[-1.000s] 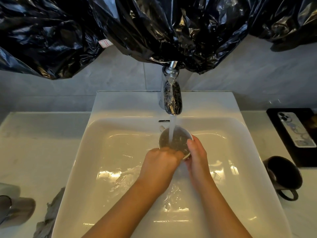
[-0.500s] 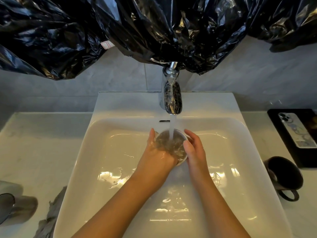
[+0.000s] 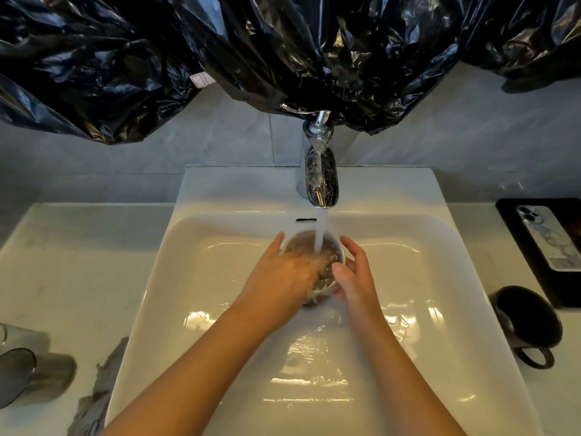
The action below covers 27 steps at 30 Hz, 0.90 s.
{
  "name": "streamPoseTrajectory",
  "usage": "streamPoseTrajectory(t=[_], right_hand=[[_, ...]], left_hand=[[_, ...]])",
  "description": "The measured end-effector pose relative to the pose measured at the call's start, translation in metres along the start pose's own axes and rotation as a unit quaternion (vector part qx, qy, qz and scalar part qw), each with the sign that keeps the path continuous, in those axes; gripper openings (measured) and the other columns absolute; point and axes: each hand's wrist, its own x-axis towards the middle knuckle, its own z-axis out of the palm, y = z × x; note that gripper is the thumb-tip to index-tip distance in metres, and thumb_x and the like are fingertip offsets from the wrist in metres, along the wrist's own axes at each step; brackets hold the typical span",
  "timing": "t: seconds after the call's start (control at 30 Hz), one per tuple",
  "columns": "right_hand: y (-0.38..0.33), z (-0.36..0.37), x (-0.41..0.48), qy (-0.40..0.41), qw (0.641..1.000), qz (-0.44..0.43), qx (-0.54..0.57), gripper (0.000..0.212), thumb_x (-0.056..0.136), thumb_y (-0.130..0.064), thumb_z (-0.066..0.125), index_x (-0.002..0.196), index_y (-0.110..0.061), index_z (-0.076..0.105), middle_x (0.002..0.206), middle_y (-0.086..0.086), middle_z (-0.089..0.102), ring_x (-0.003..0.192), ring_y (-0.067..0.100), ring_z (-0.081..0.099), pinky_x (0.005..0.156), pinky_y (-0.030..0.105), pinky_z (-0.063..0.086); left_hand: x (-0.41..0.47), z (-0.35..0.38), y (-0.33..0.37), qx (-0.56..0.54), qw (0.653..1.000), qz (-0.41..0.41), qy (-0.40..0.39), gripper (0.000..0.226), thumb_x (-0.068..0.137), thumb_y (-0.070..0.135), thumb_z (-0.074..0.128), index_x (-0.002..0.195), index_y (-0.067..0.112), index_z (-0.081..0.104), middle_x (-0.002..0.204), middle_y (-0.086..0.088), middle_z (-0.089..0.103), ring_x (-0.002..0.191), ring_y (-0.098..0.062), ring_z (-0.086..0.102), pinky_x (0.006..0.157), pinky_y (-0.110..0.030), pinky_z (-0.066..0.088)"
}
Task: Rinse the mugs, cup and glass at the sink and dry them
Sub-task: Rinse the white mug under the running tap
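Note:
A cup (image 3: 327, 247) with a white rim and dark inside sits under the water stream in the white sink (image 3: 188, 278). My right hand (image 3: 355, 278) grips its right side, thumb on the near rim. My left hand (image 3: 283, 275) lies over the cup's mouth; its fingers reach into the splashing water and its thumb stays straight outside the left rim. A dark mug (image 3: 528, 319) rests on the right counter, handle toward me. A grey glass (image 3: 34, 372) lies on its side at the left edge.
The chrome faucet (image 3: 320, 177) runs above the basin. A grey cloth (image 3: 100, 388) lies crumpled by the sink's left rim. A phone (image 3: 547, 237) lies on a black tray (image 3: 515, 221) at the far right. Black plastic sheeting (image 3: 283, 42) hangs over the wall.
My left hand has uncurled from the cup's near rim and spread across its mouth into the water. The right hand keeps its hold; the cup has tipped slightly.

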Motion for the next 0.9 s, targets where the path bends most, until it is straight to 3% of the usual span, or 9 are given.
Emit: streamPoseTrajectory(t=[0.1,0.17,0.3,0.37,0.43,0.5,0.63,0.8,0.9], right_hand=[[-0.002,0.001,-0.002,-0.004,1.000,-0.006,-0.005,0.059,0.070,-0.044,0.061,0.127,-0.043,0.045,0.121,0.006,0.060,0.101,0.014,0.067,0.073,0.023,0.056],[-0.003,0.000,-0.003,0.000,1.000,-0.013,-0.007,0.059,0.070,-0.045,0.061,0.127,-0.043,0.046,0.120,0.005,0.061,0.103,0.016,0.066,0.074,0.023,0.056],[-0.003,-0.002,-0.003,0.017,0.999,-0.015,0.030,0.066,0.068,-0.051,0.062,0.131,-0.039,0.047,0.123,0.009,0.062,0.106,0.019,0.067,0.074,0.022,0.055],[-0.004,-0.002,-0.002,0.023,0.999,-0.007,0.040,0.070,0.069,-0.053,0.062,0.135,-0.035,0.046,0.123,0.005,0.062,0.104,0.013,0.068,0.074,0.022,0.055],[-0.004,0.001,-0.001,0.022,0.999,-0.007,0.050,0.066,0.075,-0.046,0.061,0.137,-0.025,0.047,0.119,0.001,0.064,0.098,0.008,0.069,0.071,0.021,0.055],[-0.001,0.002,0.000,0.028,0.998,-0.013,0.057,0.060,0.073,-0.044,0.060,0.127,-0.019,0.055,0.113,0.004,0.068,0.096,0.011,0.069,0.070,0.022,0.055],[-0.001,-0.001,0.001,0.037,0.999,-0.034,0.021,0.050,0.069,-0.046,0.053,0.109,-0.019,0.066,0.100,0.004,0.071,0.092,0.015,0.067,0.073,0.026,0.053],[-0.003,0.000,-0.001,0.016,0.999,-0.043,-0.030,0.058,0.069,-0.050,0.052,0.118,-0.021,0.065,0.111,0.000,0.070,0.102,0.011,0.066,0.076,0.021,0.054],[0.000,0.002,0.000,0.029,0.999,-0.017,-0.011,0.063,0.069,-0.054,0.054,0.125,-0.025,0.061,0.121,-0.001,0.066,0.111,0.013,0.063,0.087,0.030,0.055]], left_hand=[[0.004,-0.005,0.006,0.014,0.999,0.025,-0.031,0.047,0.079,0.022,0.072,0.125,0.024,0.061,0.120,-0.004,0.068,0.115,-0.028,0.061,0.101,-0.049,0.045],[0.004,-0.006,0.008,0.022,0.999,0.044,-0.020,0.040,0.075,0.011,0.071,0.113,0.020,0.067,0.106,-0.008,0.071,0.104,-0.035,0.064,0.088,-0.048,0.051],[0.001,-0.004,0.018,-0.028,0.998,0.031,0.047,0.056,0.069,0.001,0.073,0.118,0.025,0.062,0.112,-0.005,0.069,0.107,-0.033,0.062,0.084,-0.045,0.052],[-0.003,-0.005,0.026,-0.063,0.996,0.004,0.066,0.049,0.067,0.007,0.078,0.109,0.030,0.067,0.098,0.002,0.072,0.090,-0.024,0.068,0.074,-0.037,0.055],[-0.005,-0.006,0.031,-0.097,0.992,-0.014,0.077,0.026,0.065,0.025,0.084,0.088,0.028,0.072,0.077,0.007,0.071,0.067,-0.015,0.068,0.056,-0.028,0.054],[-0.006,-0.006,0.036,-0.105,0.991,-0.030,0.071,0.024,0.062,0.037,0.086,0.075,0.026,0.068,0.066,0.008,0.067,0.057,-0.012,0.064,0.046,-0.025,0.049],[-0.005,-0.003,0.034,-0.042,0.998,-0.044,0.024,0.028,0.054,0.037,0.088,0.070,0.025,0.069,0.064,0.008,0.065,0.054,-0.011,0.062,0.042,-0.022,0.043],[0.000,-0.005,0.022,0.017,0.999,-0.031,-0.014,0.020,0.056,0.022,0.087,0.073,0.024,0.076,0.060,0.005,0.067,0.052,-0.014,0.063,0.051,-0.022,0.052],[-0.001,-0.007,0.028,-0.015,0.999,-0.018,0.029,0.025,0.053,0.015,0.086,0.074,0.022,0.076,0.057,0.003,0.067,0.048,-0.016,0.063,0.048,-0.022,0.050]])
